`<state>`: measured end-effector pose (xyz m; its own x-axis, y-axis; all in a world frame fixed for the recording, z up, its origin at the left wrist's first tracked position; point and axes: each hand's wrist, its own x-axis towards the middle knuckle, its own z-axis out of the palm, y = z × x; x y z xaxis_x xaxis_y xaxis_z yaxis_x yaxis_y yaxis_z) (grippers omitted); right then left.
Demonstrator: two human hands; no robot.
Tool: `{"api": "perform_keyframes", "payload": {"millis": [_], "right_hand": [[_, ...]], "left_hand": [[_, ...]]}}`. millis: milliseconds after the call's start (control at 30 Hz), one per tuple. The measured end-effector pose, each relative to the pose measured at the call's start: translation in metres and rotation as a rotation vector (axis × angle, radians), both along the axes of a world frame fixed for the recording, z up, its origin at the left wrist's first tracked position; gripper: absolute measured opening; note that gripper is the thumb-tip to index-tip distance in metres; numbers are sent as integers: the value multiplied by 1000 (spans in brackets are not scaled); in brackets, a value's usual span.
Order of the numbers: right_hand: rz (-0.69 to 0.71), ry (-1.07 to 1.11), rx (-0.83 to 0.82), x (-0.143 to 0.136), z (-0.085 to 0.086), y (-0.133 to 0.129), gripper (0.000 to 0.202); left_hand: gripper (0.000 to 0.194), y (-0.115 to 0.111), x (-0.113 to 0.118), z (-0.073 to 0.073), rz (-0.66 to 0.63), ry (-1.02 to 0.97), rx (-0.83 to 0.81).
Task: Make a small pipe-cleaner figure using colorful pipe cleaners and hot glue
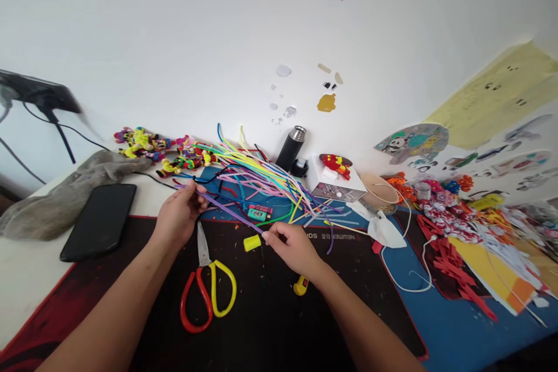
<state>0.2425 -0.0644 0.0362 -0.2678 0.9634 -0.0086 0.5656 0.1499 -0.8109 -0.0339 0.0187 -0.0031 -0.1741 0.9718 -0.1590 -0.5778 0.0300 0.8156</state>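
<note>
A purple pipe cleaner (233,213) stretches between my two hands above the dark desk mat. My left hand (181,209) pinches its left end, and my right hand (290,247) pinches the other end between thumb and finger. Below my left hand lie scissors (203,279) with one red and one yellow handle, their blades pointing away from me. A small yellow piece (251,243) rests just left of my right fingertips. Under my right wrist is a yellow-and-black object (300,285), partly hidden. Beyond my hands spreads a heap of colourful pipe cleaners (261,171).
A black phone (99,221) lies at left beside a grey plush-like roll (65,192). Small colourful figures (183,160) stand at the back. A black thermos (291,148) and a white box (335,183) are near the wall. Red strips (449,261) and a white cable (407,289) lie at right.
</note>
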Motion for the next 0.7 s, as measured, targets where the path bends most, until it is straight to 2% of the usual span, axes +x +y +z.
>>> {"api": "perform_keyframes", "payload": {"millis": [233, 467, 700], "right_hand": [[-61, 102, -18, 1, -1, 2, 38], [-192, 427, -90, 0, -10, 9, 55], [-265, 579, -104, -3, -14, 17, 56]], "left_hand": [[44, 1, 0, 2, 74, -53, -16], [46, 3, -2, 1, 63, -20, -45], [40, 3, -3, 3, 57, -13, -50]]}}
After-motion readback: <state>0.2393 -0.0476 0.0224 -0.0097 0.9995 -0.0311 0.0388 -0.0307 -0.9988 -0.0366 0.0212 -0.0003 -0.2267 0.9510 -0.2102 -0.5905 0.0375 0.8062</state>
